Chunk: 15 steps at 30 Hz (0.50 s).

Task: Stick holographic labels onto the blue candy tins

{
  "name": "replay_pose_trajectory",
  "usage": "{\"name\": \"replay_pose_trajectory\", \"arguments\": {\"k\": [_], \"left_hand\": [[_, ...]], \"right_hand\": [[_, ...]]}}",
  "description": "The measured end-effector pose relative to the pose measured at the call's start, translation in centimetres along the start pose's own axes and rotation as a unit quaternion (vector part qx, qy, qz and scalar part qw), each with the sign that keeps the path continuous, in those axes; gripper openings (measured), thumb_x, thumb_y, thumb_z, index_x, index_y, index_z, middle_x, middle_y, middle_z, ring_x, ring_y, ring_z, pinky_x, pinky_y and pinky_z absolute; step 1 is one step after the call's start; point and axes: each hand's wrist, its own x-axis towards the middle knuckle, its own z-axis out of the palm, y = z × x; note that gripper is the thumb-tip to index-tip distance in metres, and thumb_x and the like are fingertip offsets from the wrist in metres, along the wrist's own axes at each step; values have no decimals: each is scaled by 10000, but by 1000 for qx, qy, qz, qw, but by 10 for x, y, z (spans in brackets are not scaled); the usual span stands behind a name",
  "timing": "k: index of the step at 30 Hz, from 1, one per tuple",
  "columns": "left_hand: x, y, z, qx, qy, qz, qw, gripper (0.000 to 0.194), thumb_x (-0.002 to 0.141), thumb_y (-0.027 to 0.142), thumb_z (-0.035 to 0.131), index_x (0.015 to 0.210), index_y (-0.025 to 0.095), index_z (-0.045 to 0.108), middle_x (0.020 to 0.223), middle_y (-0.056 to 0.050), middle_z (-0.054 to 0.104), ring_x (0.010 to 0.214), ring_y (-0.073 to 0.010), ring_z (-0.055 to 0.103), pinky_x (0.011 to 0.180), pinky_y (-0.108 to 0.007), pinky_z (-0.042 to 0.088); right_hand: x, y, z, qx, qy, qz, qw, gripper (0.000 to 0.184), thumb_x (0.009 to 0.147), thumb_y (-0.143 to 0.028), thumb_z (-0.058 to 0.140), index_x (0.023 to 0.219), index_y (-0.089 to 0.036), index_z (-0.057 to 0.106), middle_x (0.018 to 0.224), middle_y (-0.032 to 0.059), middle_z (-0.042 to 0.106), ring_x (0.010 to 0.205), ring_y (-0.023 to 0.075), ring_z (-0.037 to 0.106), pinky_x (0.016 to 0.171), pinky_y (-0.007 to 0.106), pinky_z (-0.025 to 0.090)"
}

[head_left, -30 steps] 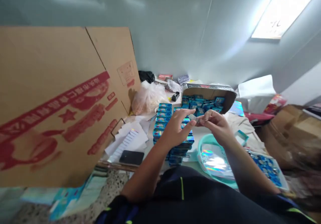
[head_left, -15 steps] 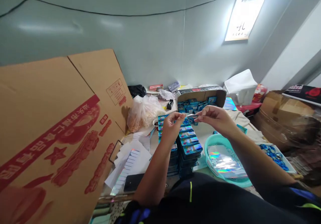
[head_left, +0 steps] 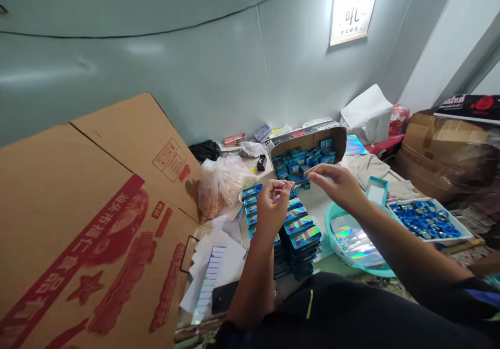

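Observation:
My left hand [head_left: 273, 206] is closed in a pinch above the stacks of blue boxes. A thin flat piece [head_left: 300, 183], seen almost edge-on, sticks out from its fingertips; its kind is too small to tell. Facing it from the right, my right hand [head_left: 334, 179] has thumb and fingertips pressed together near the piece's far end. Whether those fingertips hold something small is hidden. Below the hands stand stacks of blue boxes [head_left: 302, 238] with shiny holographic labels. Behind them, an open carton [head_left: 339, 143] holds many small blue boxes [head_left: 297, 159].
To the right are a turquoise basin [head_left: 385, 272] with shiny sheets and a white tray [head_left: 464, 233] of blue round pieces. A large cardboard box [head_left: 97, 224] stands left. Clear plastic bags [head_left: 222, 182], white papers [head_left: 226, 255] and a dark phone [head_left: 224, 298] lie nearby.
The view has turned right and tilted, showing more of the white tray. My fingertips have drawn slightly apart; the right hand has lifted from the thin piece's end.

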Motion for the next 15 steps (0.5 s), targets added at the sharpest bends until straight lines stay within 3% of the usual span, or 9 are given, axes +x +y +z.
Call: {"name": "replay_pose_trajectory", "arguments": {"k": [3,5,7,9,12,15], "left_hand": [[-3,5,0,-19,45,-3,999,265,864,409,691,795,186,566,892,-49,715,811,-160,667,772,-279,519],[-7,10,-2,-9,58,-7,998,280,868,424,691,800,190,552,883,-43,707,818,-161,657,784,-278,516],[-12,15,-4,35,67,-12,997,277,882,423,680,795,190,557,863,-38,694,826,-162,645,789,-272,500],[-20,23,-2,115,65,-12,991,248,900,400,664,796,189,585,850,-31,682,826,-162,633,796,-270,484],[-35,38,8,227,-14,-18,974,175,934,360,624,869,199,645,903,-35,696,883,-181,639,815,-278,476],[-49,49,25,247,-103,-52,962,205,997,372,534,989,202,649,1012,-58,708,977,-199,647,841,-289,475]], "right_hand": [[1,7,-3,187,-10,106,977,438,771,-638,775,754,-202,740,906,91,736,889,266,698,872,389,552],[0,13,-5,238,7,126,963,457,755,-647,796,739,-195,731,892,90,733,857,255,703,853,378,561],[-2,14,-8,214,9,87,973,420,806,-614,780,794,-196,745,898,85,730,867,248,696,838,367,559],[-4,10,-12,157,-35,19,987,345,876,-546,748,916,-204,758,956,78,727,910,247,684,839,363,553],[-7,0,-20,73,-158,-95,980,259,935,-417,720,1114,-231,733,1091,74,704,1001,248,661,894,373,539],[-7,-1,-28,31,-267,-188,945,216,974,-341,681,1164,-249,730,1102,81,685,1002,238,651,886,364,534]]}}
